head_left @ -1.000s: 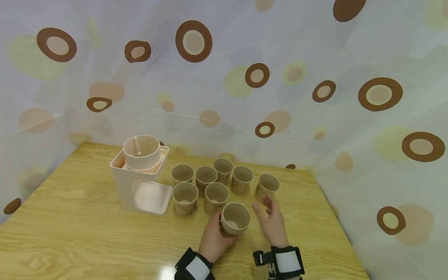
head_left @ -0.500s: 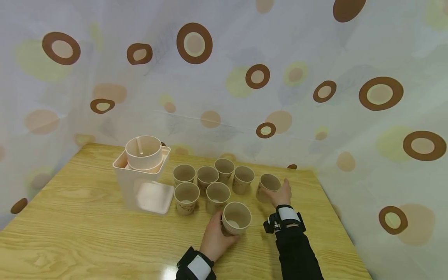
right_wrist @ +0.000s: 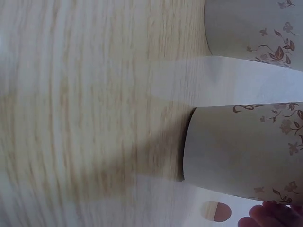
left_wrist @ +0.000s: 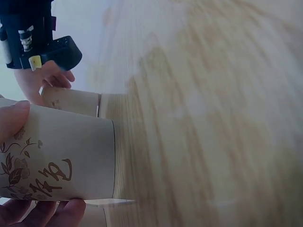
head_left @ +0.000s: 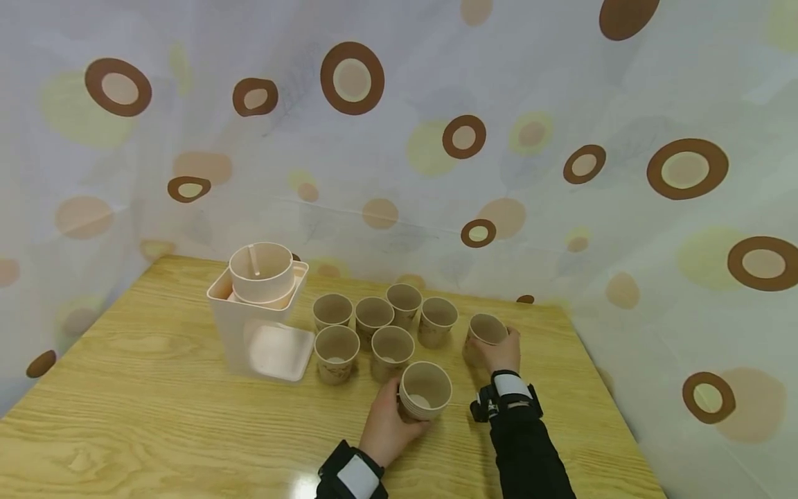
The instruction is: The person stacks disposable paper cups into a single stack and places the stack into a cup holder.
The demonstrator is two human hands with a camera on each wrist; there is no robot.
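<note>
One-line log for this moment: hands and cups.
left hand: holds nested floral beige paper cups | right hand: grips rightmost beige paper cup | other beige paper cups: upright on wood-grain table

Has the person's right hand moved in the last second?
Yes. Measured against the far edge of the table in the head view, the right hand moved forward and slightly right, from just before the rightmost cup to gripping it.

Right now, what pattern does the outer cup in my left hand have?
The outer cup has brown flowers, leaves and written characters; the left wrist view shows it best.
</note>
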